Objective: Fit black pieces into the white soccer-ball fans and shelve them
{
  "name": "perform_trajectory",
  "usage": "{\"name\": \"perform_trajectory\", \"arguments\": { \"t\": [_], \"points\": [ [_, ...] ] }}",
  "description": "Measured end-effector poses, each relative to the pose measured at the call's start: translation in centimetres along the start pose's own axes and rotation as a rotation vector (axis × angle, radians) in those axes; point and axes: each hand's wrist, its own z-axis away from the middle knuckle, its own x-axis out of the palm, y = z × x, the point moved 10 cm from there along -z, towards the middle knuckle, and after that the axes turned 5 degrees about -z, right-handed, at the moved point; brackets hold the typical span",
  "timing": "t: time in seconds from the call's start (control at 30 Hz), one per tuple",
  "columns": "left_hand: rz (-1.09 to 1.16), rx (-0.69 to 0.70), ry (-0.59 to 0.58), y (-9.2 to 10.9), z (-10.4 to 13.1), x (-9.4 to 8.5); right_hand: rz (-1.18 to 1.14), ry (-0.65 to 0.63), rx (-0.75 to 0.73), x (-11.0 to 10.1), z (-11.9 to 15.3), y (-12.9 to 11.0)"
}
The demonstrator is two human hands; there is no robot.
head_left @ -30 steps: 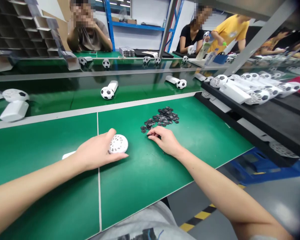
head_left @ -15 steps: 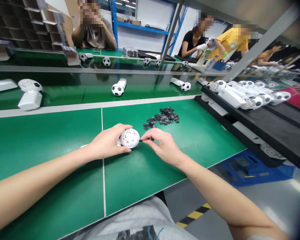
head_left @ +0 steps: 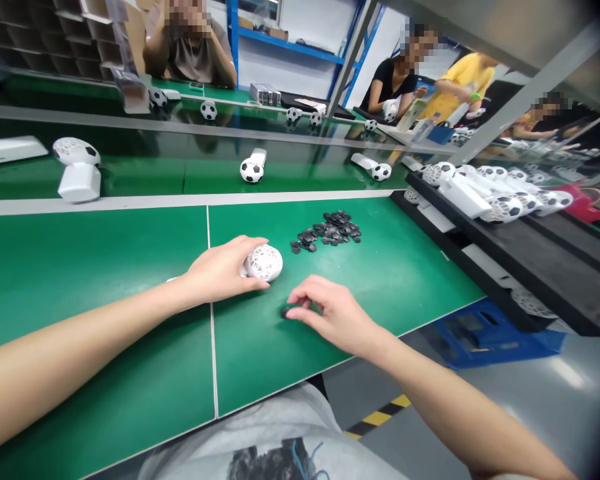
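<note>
Clasps a round white plastic ball head with lattice openings [head_left: 264,263] in the left hand [head_left: 223,273], with thumb and fingers curled around it. Rests that head on or close above the flat green tabletop [head_left: 410,267], at ten o'clock from the right hand [head_left: 313,308]. Pinches a small dark flat piece [head_left: 283,312] between thumb and fingertips of the right, at five o'clock from the head and apart from it.

Could lose the small piece from the fingertips, given so slight a hold on its edge. Could let the ball head twist or roll under a one-sided push, owing to its curved shell and support from one hand only. Could scatter the loose heap of flat black pieces [head_left: 333,229], at two o'clock from the head, through a careless sweep of the right hand nearby.

Hides most of the white part at nine o'clock [head_left: 173,279] under the left hand and wrist, leaving only a pale edge in sight. Cannot tell its full shape. Cannot make out the outline of the pinched piece, partly covered and blurred, nor any contact with the tabletop. Cannot count the lattice openings at this size. Loses a long white plastic handle [head_left: 13,151], at ten o'clock, past the left border.
</note>
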Motion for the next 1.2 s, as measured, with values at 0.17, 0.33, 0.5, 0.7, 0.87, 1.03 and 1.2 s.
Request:
{"name": "perform_trajectory", "arguments": {
  "t": [0.17,0.33,0.5,0.7,0.87,1.03,1.2],
  "points": [
    [-0.003,0.004,0.003,-0.3,-0.2,0.2,0.108,-0.051,0.138,1.5,1.1,1.9],
    [-0.021,0.008,0.003,0.1,0.0,0.0,0.409,-0.133,-0.049,3.3,0.4,0.3],
    [-0.019,0.0,-0.013,0.3,0.1,0.0,0.906,-0.209,-0.313,6.0,1.5,-3.0],
    [-0.009,0.012,-0.016,0.5,0.2,-0.2,0.878,-0.225,-0.257,5.5,0.6,-2.3],
    [-0.006,0.012,-0.021,0.6,0.2,-0.3,0.346,-0.024,-0.063,1.3,-0.9,-0.6],
    [0.003,0.018,-0.01,0.5,0.3,-0.3,0.081,0.159,-0.133,-0.6,-1.9,-1.3],
    [0.021,0.029,-0.011,0.5,0.3,-0.2,0.28,0.194,-0.335,0.3,-2.6,-3.0]
  ]
}}
